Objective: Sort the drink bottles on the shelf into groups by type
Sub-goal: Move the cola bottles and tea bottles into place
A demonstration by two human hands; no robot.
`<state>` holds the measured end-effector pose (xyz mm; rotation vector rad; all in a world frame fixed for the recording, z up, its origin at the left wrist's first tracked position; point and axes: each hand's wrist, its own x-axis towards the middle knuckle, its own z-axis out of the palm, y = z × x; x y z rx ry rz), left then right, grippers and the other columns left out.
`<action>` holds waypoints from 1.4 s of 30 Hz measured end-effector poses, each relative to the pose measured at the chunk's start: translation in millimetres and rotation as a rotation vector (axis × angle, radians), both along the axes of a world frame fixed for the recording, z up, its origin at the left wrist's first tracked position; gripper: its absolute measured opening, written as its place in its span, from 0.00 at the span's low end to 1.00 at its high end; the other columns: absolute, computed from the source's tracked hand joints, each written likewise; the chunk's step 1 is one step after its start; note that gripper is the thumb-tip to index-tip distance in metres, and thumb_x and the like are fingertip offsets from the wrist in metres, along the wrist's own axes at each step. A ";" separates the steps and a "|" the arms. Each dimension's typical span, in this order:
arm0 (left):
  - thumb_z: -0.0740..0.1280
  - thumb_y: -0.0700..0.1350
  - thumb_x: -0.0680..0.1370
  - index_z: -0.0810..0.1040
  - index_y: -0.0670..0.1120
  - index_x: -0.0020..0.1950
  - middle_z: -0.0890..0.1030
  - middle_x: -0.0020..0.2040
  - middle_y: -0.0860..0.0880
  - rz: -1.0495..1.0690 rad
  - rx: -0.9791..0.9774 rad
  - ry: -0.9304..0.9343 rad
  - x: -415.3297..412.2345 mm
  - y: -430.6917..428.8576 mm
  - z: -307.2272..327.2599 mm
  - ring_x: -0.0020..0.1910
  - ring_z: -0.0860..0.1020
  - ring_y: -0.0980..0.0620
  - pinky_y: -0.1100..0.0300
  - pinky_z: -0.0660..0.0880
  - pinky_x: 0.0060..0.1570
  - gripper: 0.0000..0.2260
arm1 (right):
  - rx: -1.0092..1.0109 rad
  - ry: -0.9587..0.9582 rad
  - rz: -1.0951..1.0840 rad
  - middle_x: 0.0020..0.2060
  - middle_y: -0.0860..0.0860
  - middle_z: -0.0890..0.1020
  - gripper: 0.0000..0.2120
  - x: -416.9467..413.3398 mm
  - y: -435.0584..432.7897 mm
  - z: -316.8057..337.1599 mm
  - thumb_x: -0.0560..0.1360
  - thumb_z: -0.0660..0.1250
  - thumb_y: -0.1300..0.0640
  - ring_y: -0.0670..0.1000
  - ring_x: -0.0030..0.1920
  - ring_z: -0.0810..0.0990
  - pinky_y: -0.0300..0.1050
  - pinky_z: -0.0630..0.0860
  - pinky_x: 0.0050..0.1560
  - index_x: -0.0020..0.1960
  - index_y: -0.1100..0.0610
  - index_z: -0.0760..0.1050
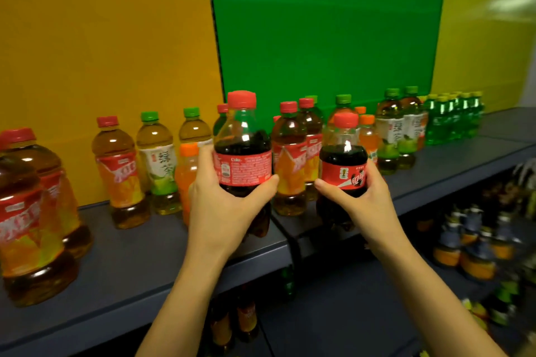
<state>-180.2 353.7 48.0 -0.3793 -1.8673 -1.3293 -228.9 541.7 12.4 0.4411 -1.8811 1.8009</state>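
Note:
My left hand (220,206) grips a cola bottle (243,148) with a red cap and red label, held upright over the shelf's middle. My right hand (365,200) grips a second, smaller-looking cola bottle (343,153) just to the right. Red-capped iced tea bottles (121,171) stand on the dark shelf (130,255), two more at the far left (29,211) and others behind the colas (290,159). Green-capped green tea bottles (158,159) stand left of centre and at the right (391,130). An orange soda (187,171) hides partly behind my left hand. Green soda bottles (452,119) cluster at the far right.
Yellow and green panels (319,23) back the shelf. A seam (285,229) divides two shelf boards between my hands. A lower shelf at the right holds several blurred bottles (470,240), and more bottles (240,319) stand below my arms.

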 end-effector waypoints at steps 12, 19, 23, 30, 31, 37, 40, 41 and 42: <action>0.77 0.45 0.63 0.68 0.49 0.58 0.76 0.49 0.59 -0.016 0.150 -0.109 -91.5 167.8 -39.5 0.46 0.75 0.69 0.77 0.71 0.42 0.27 | 0.073 -0.057 0.005 0.53 0.45 0.80 0.33 -86.3 154.4 -14.1 0.59 0.75 0.46 0.44 0.53 0.79 0.41 0.76 0.53 0.62 0.49 0.69; 0.77 0.50 0.65 0.64 0.53 0.59 0.75 0.54 0.56 0.111 0.210 -0.206 -136.6 238.0 -60.2 0.52 0.75 0.59 0.73 0.70 0.43 0.30 | 0.128 -0.076 0.136 0.52 0.41 0.77 0.27 -143.9 196.9 -23.5 0.66 0.75 0.55 0.36 0.51 0.77 0.31 0.74 0.46 0.60 0.48 0.66; 0.76 0.53 0.65 0.62 0.52 0.63 0.75 0.59 0.52 0.193 0.220 -0.225 -159.0 258.4 -71.4 0.58 0.74 0.53 0.59 0.73 0.54 0.32 | 0.131 -0.078 0.174 0.52 0.38 0.74 0.31 -167.0 202.2 -27.6 0.67 0.74 0.55 0.34 0.52 0.74 0.26 0.73 0.45 0.63 0.49 0.60; 0.68 0.50 0.73 0.57 0.48 0.67 0.70 0.62 0.52 0.254 0.105 -0.191 -178.1 271.6 -75.4 0.61 0.71 0.55 0.68 0.69 0.55 0.28 | 0.158 -0.077 0.269 0.63 0.49 0.71 0.34 -194.5 196.2 -33.2 0.70 0.71 0.53 0.46 0.62 0.73 0.34 0.72 0.54 0.67 0.51 0.53; 0.66 0.50 0.75 0.55 0.48 0.68 0.69 0.65 0.51 0.256 0.074 -0.194 -179.8 272.1 -76.8 0.62 0.70 0.54 0.64 0.69 0.58 0.28 | 0.153 -0.072 0.280 0.64 0.49 0.71 0.33 -196.4 194.7 -34.7 0.71 0.70 0.52 0.46 0.62 0.73 0.36 0.71 0.56 0.67 0.50 0.53; 0.63 0.52 0.77 0.50 0.48 0.73 0.64 0.71 0.50 0.331 -0.031 -0.190 -187.2 279.1 -80.9 0.68 0.65 0.55 0.60 0.66 0.66 0.30 | 0.163 -0.048 0.257 0.64 0.50 0.71 0.35 -202.2 191.0 -41.0 0.66 0.66 0.40 0.47 0.63 0.72 0.45 0.72 0.63 0.67 0.49 0.55; 0.64 0.52 0.76 0.54 0.46 0.72 0.66 0.70 0.49 0.384 -0.037 -0.180 -191.5 279.7 -80.2 0.67 0.67 0.55 0.61 0.67 0.64 0.30 | 0.185 -0.039 0.231 0.65 0.49 0.70 0.38 -201.9 190.8 -41.6 0.66 0.65 0.39 0.47 0.64 0.71 0.49 0.70 0.66 0.70 0.51 0.55; 0.65 0.52 0.75 0.55 0.46 0.72 0.66 0.69 0.50 0.407 -0.038 -0.174 -192.5 280.3 -80.0 0.67 0.67 0.55 0.64 0.67 0.62 0.30 | 0.195 -0.034 0.224 0.65 0.49 0.69 0.38 -201.5 191.1 -40.8 0.67 0.65 0.40 0.47 0.65 0.70 0.49 0.69 0.66 0.71 0.52 0.55; 0.65 0.53 0.75 0.56 0.46 0.72 0.66 0.69 0.51 0.434 -0.041 -0.167 -193.0 281.2 -79.8 0.66 0.67 0.57 0.66 0.66 0.60 0.30 | 0.208 -0.026 0.215 0.65 0.48 0.68 0.37 -201.0 191.7 -39.5 0.69 0.66 0.42 0.47 0.65 0.69 0.48 0.68 0.67 0.71 0.52 0.55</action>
